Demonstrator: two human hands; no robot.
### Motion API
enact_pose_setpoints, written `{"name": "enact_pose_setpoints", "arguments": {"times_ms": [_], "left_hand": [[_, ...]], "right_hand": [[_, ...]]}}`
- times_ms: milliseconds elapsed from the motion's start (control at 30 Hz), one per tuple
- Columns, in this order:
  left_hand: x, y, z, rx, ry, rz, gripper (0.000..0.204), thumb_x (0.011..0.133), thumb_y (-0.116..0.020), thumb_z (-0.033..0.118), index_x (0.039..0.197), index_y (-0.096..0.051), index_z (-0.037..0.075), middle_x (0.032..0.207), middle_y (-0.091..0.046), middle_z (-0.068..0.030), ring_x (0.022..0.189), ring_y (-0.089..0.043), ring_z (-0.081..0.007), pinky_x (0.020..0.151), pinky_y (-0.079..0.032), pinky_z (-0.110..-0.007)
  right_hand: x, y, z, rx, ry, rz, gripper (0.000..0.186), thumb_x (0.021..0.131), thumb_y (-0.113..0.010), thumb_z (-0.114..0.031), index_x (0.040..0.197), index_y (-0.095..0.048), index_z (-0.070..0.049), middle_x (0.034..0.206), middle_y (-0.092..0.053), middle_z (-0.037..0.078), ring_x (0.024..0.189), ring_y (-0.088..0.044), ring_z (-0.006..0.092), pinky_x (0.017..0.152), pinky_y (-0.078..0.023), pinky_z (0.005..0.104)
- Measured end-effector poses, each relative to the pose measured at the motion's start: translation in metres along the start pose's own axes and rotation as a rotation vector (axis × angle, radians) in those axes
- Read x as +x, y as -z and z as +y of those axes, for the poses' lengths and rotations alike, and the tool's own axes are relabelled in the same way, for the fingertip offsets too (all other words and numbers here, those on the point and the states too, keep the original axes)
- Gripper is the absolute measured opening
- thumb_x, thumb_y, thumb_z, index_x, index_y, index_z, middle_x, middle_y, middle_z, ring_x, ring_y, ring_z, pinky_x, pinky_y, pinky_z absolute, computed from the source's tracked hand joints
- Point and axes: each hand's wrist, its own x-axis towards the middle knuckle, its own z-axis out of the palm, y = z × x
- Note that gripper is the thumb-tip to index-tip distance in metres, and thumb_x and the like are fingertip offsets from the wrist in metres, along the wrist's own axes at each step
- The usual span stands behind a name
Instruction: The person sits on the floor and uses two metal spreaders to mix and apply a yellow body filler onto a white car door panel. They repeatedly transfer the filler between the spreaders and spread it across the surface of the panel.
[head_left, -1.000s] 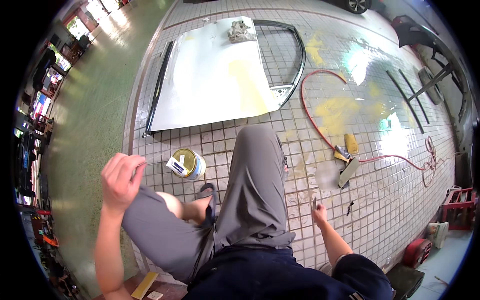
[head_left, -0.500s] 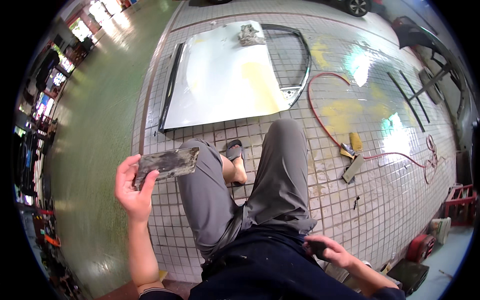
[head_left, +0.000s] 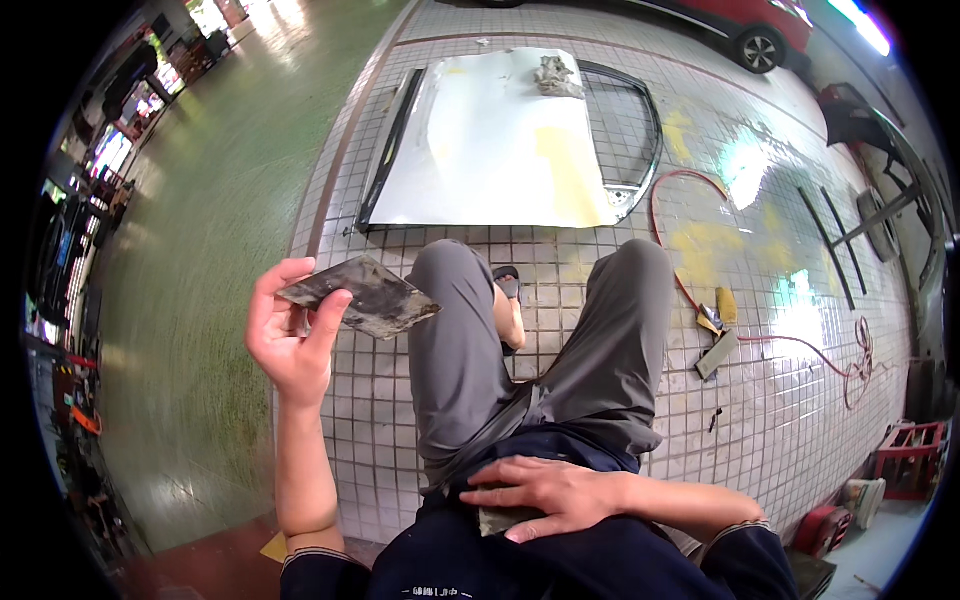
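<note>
Left hand (head_left: pixel 300 335) pinches plate (head_left: pixel 375 297) in grip at left edge, likely keeping smudged face free; right hand (head_left: pixel 555 492) spreads over grey piece (head_left: pixel 495 520) at shirt (head_left: pixel 425 560), perhaps steadying it, grip unclear; white door (head_left: pixel 490 150) lies far, on tiles (head_left: pixel 375 440).

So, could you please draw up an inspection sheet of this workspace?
Surface: tiled floor, with yellow stains at right.
Job's things: thin plate, darkly smudged; greyish piece, mostly hidden; white car door ahead, patched yellow.
Clutter: crumpled grey material on the door; yellow piece and grey-green block at right.
Hands: left hand pinches the plate; right hand covers the greyish piece at the waist, grip unclear.
Cables: red hose curving over the tiles.
Surroundings: green floor left; red vehicle upper right.
</note>
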Motion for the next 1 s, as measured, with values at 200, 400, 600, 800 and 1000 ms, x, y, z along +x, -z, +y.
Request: {"name": "enact_pose_setpoints", "arguments": {"times_ms": [200,400,600,800,1000], "left_hand": [[-0.037,0.043,-0.004,-0.083,0.166,0.068,0.042,0.090,-0.073,0.001,0.128,-0.056,-0.003,0.095,-0.068,-0.0029,0.078,-0.056,-0.0032,0.066,-0.041,-0.016],[-0.061,0.032,-0.016,-0.106,0.374,-0.085,0.054,0.095,-0.071,0.011,0.141,-0.048,-0.002,0.091,-0.065,0.0009,0.070,-0.049,0.0006,0.062,-0.035,-0.015],[-0.048,0.000,-0.016,-0.259,0.417,-0.196,0.041,0.097,-0.069,0.008,0.134,-0.056,-0.003,0.098,-0.066,-0.0007,0.082,-0.057,-0.0022,0.072,-0.046,-0.018],[-0.033,-0.041,-0.029,-0.327,0.534,-0.344,0.028,0.100,-0.066,0.011,0.124,-0.060,-0.002,0.098,-0.065,0.0002,0.087,-0.057,-0.0031,0.079,-0.047,-0.020],[-0.019,-0.106,-0.060,-0.325,0.560,-0.541,0.029,0.101,-0.066,0.018,0.122,-0.062,-0.001,0.086,-0.060,0.0040,0.075,-0.048,-0.0016,0.068,-0.040,-0.019]], "right_hand": [[-0.022,0.006,-0.008,-0.086,-0.086,-0.178,0.068,0.105,-0.041,-0.055,0.158,-0.034,-0.013,0.161,-0.034,0.017,0.149,-0.031,0.0341,0.121,-0.027,0.0491],[-0.051,0.019,-0.018,-0.038,-0.204,-0.232,0.067,0.106,-0.038,-0.053,0.160,-0.030,-0.015,0.166,-0.026,0.015,0.154,-0.023,0.0330,0.124,-0.021,0.0494],[-0.082,0.027,-0.032,0.079,-0.298,-0.126,0.065,0.107,-0.039,-0.052,0.160,-0.032,-0.016,0.165,-0.027,0.016,0.144,-0.037,0.0354,0.118,-0.030,0.0470],[-0.114,0.035,-0.043,0.156,-0.458,-0.072,0.065,0.104,-0.046,-0.053,0.158,-0.038,-0.017,0.165,-0.027,0.014,0.131,-0.044,0.0351,0.111,-0.034,0.0417],[-0.156,0.034,-0.037,0.376,-0.508,0.035,0.061,0.100,-0.059,-0.042,0.154,-0.046,-0.014,0.163,-0.029,0.017,0.141,-0.039,0.0345,0.113,-0.034,0.0425]]}}
